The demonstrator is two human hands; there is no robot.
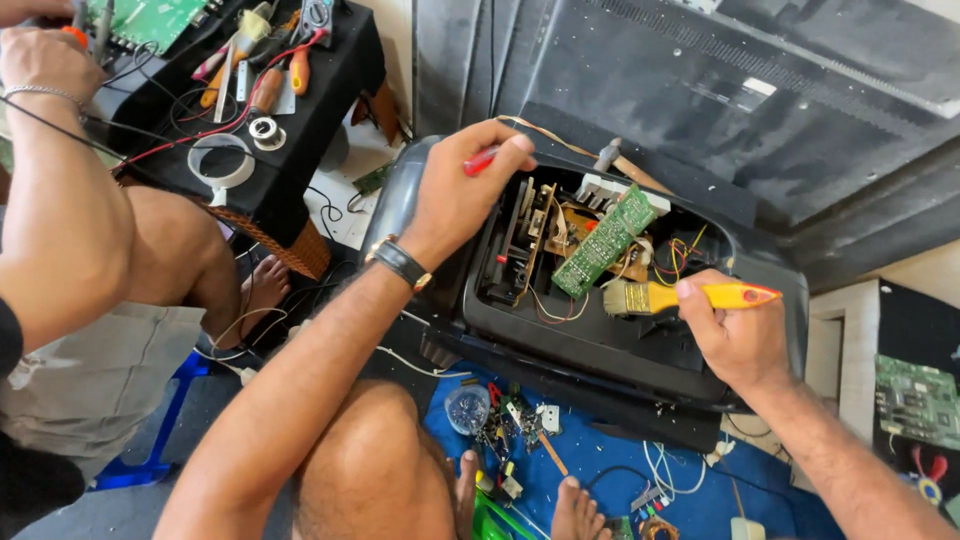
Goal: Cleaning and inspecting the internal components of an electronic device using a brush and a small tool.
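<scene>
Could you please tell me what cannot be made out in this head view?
- Red-handled tool: its tip is hidden by the left hand.
- Brush: mid-handle is covered by the right hand.
- Small parts on the blue mat: too small to identify.
- Co-worker's hand: cut off by the top edge.

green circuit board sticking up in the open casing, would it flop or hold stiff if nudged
The green circuit board looks like a rigid flat panel, so it would probably hold stiff. It stands tilted among thin wires, so a nudge might swing it and tug them. It seems light and likely fragile. The right hand holds a yellow-handled brush beside it.
</scene>
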